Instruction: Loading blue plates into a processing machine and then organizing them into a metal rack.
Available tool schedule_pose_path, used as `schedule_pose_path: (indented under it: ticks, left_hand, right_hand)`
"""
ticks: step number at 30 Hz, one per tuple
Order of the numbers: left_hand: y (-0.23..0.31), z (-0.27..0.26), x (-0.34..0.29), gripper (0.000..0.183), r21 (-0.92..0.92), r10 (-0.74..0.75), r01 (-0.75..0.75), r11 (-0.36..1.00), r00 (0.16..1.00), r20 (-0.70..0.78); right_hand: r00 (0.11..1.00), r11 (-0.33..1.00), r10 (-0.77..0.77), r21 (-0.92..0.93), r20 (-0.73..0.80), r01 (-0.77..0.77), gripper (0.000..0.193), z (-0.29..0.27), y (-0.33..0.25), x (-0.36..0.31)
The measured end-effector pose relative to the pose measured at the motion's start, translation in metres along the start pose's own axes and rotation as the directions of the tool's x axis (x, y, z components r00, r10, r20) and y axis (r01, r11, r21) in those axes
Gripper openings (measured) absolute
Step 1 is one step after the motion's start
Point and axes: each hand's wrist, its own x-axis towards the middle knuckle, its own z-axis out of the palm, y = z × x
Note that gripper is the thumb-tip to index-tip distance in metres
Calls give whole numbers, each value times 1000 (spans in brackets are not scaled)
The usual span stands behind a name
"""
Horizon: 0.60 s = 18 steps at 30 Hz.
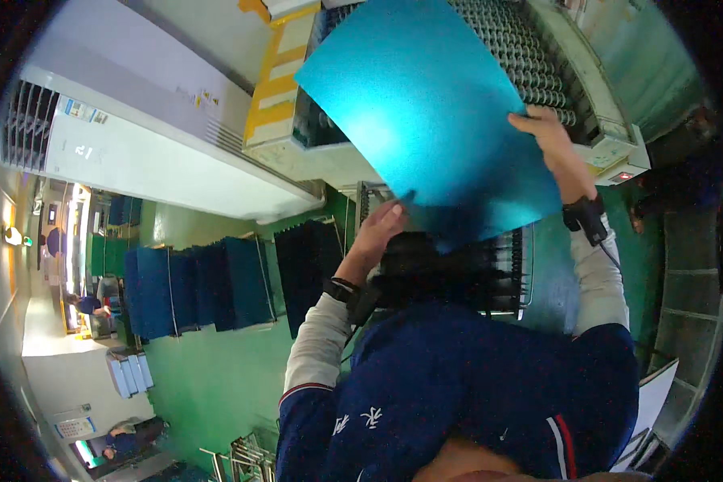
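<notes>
In the head view, a shiny blue sheet (pixel 426 104) is held tilted in the upper middle of the frame. Near the centre, the left hand (pixel 380 229) pinches its lower-left edge; right of centre, the right hand (pixel 553 143), with fingers partly curled, grips its right edge. A roller conveyor (pixel 530 52) lies beyond, at the top.

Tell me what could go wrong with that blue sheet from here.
The left hand and right hand grip the blue sheet by its side edges, so it might slip. Its far end overlaps the rollers in this view and could scuff on them. Its near end overlaps the rack, so it might catch there.
</notes>
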Motion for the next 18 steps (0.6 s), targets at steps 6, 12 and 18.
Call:
schedule_pose_path:
  ticks: [6,12,18]
  left_hand:
    - [25,24,21,36,-356,-140,102,929,987,-82]
    - [77,18,49,36,-289,1,-36,957,993,-121]
    - [142,2,106,37,55,108,-97,994,961,-254]
  right_hand:
    - [980,960,192,218,-62,-174,42,-1,43,47]
    - [953,969,245,40,-175,-242,50,-25,56,114]
    - [963,744,-230,-664,-143,79,41,-137,52,172]
